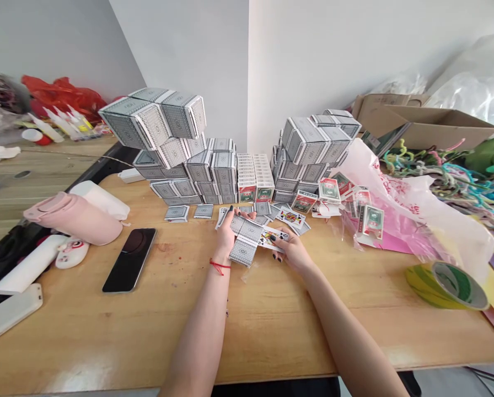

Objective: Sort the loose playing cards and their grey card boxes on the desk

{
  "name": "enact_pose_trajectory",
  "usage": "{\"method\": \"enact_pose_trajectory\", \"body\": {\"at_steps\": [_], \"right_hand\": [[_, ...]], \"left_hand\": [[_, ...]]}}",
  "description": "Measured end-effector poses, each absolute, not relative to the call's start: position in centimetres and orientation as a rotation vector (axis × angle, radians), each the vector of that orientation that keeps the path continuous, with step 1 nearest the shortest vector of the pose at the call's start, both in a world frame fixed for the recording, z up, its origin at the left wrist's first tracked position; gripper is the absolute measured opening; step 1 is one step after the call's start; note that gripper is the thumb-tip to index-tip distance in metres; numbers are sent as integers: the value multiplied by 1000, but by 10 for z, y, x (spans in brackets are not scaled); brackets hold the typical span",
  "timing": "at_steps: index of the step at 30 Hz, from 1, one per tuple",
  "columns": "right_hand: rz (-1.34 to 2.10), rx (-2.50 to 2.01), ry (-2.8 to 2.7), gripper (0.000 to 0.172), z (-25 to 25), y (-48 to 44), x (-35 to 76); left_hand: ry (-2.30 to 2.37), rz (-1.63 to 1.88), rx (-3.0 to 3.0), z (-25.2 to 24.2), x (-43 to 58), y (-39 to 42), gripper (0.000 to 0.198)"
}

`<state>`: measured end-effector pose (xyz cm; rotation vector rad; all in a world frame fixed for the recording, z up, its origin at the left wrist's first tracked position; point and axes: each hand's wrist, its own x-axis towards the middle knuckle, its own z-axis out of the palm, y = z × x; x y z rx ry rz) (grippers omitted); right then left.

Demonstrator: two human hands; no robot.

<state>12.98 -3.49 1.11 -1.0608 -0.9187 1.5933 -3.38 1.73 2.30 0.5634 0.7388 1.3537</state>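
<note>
The left hand (226,236) curls, partly closed, around a piece of folded grey patterned paper cards (244,252); the right hand (295,254) pinches a white paper playing card with a coloured picture (270,239), and the two meet above the middle of the desk. Gentle fingers near the edges seem best, as a hard squeeze could bend the paper. The shiny yellow-brown wooden desk (164,342) also holds a flat black phone (129,260), off to the left. Farther back stand tall grey card-block towers (160,124), then plain white walls (197,49).
</note>
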Motion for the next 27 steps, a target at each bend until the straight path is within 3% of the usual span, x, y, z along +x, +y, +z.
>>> {"method": "enact_pose_trajectory", "body": {"at_steps": [27], "right_hand": [[1557, -1034, -951, 35, 5, -39, 118]], "left_hand": [[743, 1275, 645, 33, -21, 8, 27]]}}
